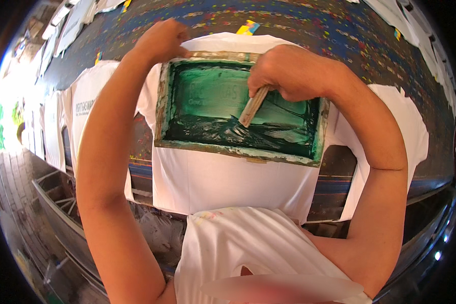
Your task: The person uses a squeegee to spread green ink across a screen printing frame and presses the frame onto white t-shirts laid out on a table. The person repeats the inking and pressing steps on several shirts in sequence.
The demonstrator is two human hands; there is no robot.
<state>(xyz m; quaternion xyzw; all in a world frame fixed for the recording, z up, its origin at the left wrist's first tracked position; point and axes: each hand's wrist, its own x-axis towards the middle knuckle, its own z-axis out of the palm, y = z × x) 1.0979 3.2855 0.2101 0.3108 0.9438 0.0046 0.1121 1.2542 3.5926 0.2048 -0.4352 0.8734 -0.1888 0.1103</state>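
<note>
A screen printing frame (213,150) with worn wooden sides and green mesh lies on a white T-shirt (228,180). At its far left corner my left hand (162,41) is closed, its fingertips on the far rim. My right hand (291,73) grips a wooden-handled squeegee (254,105), which tilts inside the frame. The squeegee's lower end meets dark, wet ink (207,130) pooled along the near half of the mesh. Faint lettering shows through the thinner green in the far half. The ends of my right fingers are partly hidden behind the hand.
The long table (202,23) is dark and speckled with paint. Another white T-shirt (93,83), with printing, lies on the left, and a white T-shirt (400,119) on the right. A yellow and blue piece (248,27) sits beyond the frame. Metal rails (61,218) run below the table's near edge.
</note>
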